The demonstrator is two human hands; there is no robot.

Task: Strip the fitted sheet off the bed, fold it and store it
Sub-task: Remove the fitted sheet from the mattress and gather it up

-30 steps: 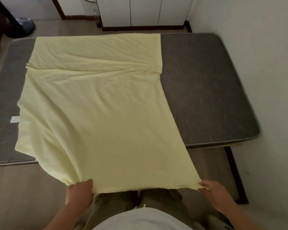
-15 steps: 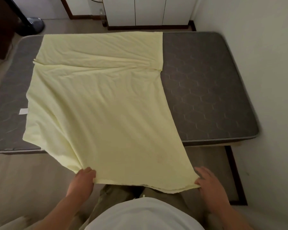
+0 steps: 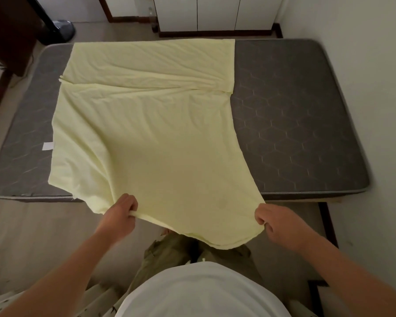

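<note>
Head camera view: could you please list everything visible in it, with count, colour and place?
fitted sheet: one, pale yellow, spread on the mattress, near edge lifted
mattress: one, dark grey, bare at both sides
label: one, white, on mattress left part
cabinet: one, white, beyond the bed
round base: one, dark, floor far left
shirt: one, white, bottom centre
left hand: grips sheet's near edge, left
right hand: grips sheet's near edge, right

- Sheet (image 3: 146, 133) lies on the mattress (image 3: 295, 122), over its middle; mattress bare on the right and along a left strip.
- Sheet's near edge overhangs the mattress's near side, above the floor.
- Left hand (image 3: 118, 217) grips the near-left corner, right hand (image 3: 281, 227) the near-right.
- Cabinet (image 3: 215, 12) behind the far edge; stand base (image 3: 63, 28) far left.
- Wall (image 3: 364, 65) along the right side.
</note>
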